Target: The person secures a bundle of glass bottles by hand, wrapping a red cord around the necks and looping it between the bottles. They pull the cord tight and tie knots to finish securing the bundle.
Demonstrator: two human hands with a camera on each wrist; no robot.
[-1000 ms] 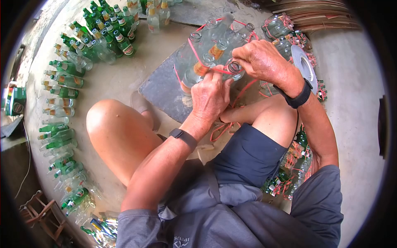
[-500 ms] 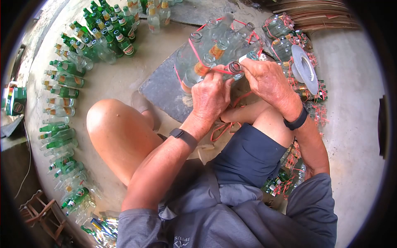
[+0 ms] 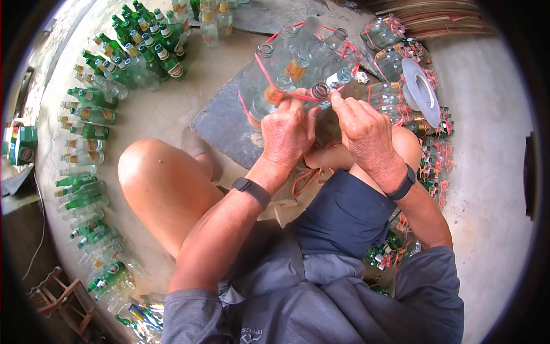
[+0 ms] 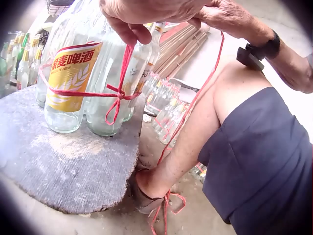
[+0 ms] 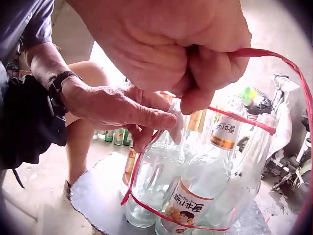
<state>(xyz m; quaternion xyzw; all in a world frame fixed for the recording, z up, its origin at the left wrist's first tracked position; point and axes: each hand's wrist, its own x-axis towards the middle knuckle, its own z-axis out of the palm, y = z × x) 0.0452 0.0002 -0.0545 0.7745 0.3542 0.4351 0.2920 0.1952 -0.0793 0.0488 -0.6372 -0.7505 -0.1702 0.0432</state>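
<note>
A bundle of clear glass beer bottles [image 5: 203, 171] stands upright on a grey slab [image 4: 83, 176], bound low down by red plastic string [image 4: 78, 93] with a bow knot. More string runs round the bottle necks. My left hand [image 3: 289, 129] is at the near bottle neck [image 3: 317, 92], its fingers pinching the string below the mouth. Close beside it, my right hand [image 3: 366, 132] grips the string with curled fingers. From the right hand a loose length [image 4: 195, 93] hangs down past the shin to the foot.
Rows of green and clear bottles [image 3: 89, 132] curve along the floor at left. Tied bottle bundles [image 3: 389, 63] line the right side, with a grey hat [image 3: 421, 92] on top of them. My bent knees [image 3: 149, 160] flank the slab. Wooden strips [image 3: 435, 17] lie at the back right.
My right hand has moved from above the near bottle neck down and toward me, uncovering a bottle mouth behind it. The left hand stays at the neck.
</note>
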